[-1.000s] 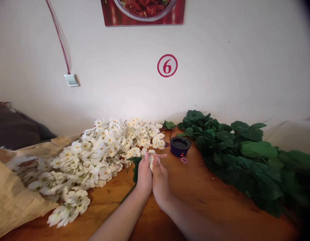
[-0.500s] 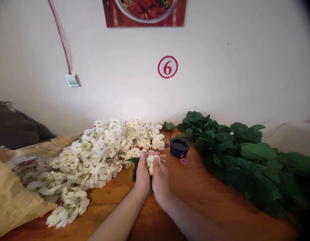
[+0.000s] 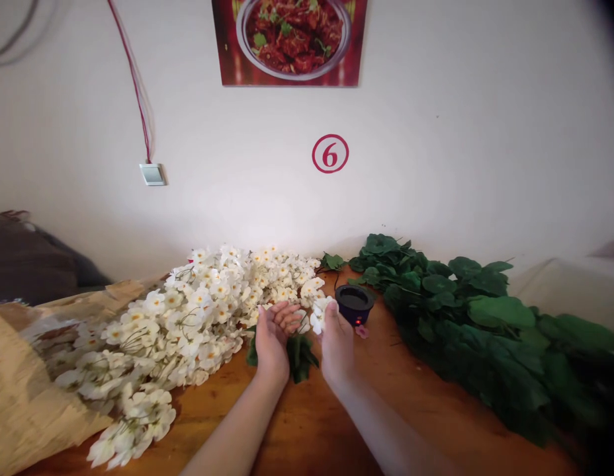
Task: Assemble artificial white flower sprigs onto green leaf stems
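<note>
Your left hand (image 3: 272, 340) lies half open, palm up, holding nothing visible. Your right hand (image 3: 337, 347) rises against white blossoms (image 3: 314, 318), its grip unclear. A cluster of green leaves (image 3: 301, 357) sits between them, just beside your left hand, with no clear long axis.

Two hands show: the left hand (image 3: 272, 340) and the right hand (image 3: 337, 347). The worktop (image 3: 307, 430) carries one heap of white blossoms (image 3: 202, 311), too many to count, one heap of green leaves (image 3: 466, 317), one leafy sprig (image 3: 301, 357), one dark round dish (image 3: 354, 301) and one small pink blossom (image 3: 361, 332). The wall (image 3: 436, 132) shows one food picture (image 3: 287, 43), one red circled 6 (image 3: 330, 153) and one switch plate (image 3: 153, 174).
</note>
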The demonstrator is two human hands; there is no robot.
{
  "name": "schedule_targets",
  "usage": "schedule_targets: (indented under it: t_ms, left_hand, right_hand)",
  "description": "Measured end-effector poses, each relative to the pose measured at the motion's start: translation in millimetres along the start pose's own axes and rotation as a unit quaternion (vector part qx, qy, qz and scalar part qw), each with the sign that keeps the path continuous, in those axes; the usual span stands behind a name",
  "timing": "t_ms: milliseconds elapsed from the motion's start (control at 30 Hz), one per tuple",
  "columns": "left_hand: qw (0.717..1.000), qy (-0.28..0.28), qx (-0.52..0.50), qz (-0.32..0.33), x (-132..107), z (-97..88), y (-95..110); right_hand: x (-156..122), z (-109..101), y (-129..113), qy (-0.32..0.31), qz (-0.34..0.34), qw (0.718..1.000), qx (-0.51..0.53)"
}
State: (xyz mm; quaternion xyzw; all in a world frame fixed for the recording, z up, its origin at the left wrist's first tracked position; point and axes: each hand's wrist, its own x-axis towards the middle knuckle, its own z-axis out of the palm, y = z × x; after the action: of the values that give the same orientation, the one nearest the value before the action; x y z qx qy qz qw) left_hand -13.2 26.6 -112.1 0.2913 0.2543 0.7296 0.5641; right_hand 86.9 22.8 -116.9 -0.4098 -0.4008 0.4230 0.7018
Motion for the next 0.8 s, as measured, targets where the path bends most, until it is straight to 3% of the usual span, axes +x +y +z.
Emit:
schedule_targets:
  t_ms: [133,233,300,367,433,500,567,633,800]
  left_hand:
    - [0.992,0.049,0.060,0.095,8.9,-5.7,3.5]
    - [0.973,0.063,0.152,0.162,13.9,-11.7,6.7]
    - [0.944,0.052,0.268,0.187,16.6,-16.4,8.0]
    - [0.880,0.019,0.431,0.196,19.1,-21.2,8.1]
    - [0.789,-0.031,0.580,0.199,21.2,-25.4,6.4]
    - [0.703,-0.085,0.676,0.204,22.8,-28.7,3.3]
    - [0.643,-0.123,0.727,0.206,23.6,-30.9,-0.4]
    - [0.606,-0.141,0.755,0.206,23.8,-32.1,-3.7]
    - [0.559,-0.141,0.794,0.194,23.9,-31.0,-5.3]
  right_hand:
    - [32.5,-25.4,-35.6,0.003,-0.079,0.981,-0.176]
    - [59.5,-45.2,-65.9,0.003,-0.134,0.936,-0.325]
    - [77.1,-56.5,-82.8,-0.009,-0.157,0.901,-0.404]
    - [93.1,-66.1,-95.2,-0.027,-0.175,0.874,-0.452]
    - [107.0,-73.7,-101.8,-0.052,-0.176,0.832,-0.524]
    - [119.0,-79.2,-102.0,-0.072,-0.161,0.778,-0.603]
    - [129.2,-83.1,-96.3,-0.084,-0.138,0.728,-0.666]
    - [137.4,-85.9,-86.5,-0.088,-0.117,0.693,-0.706]
    - [148.1,-90.4,-61.9,-0.110,-0.093,0.647,-0.749]
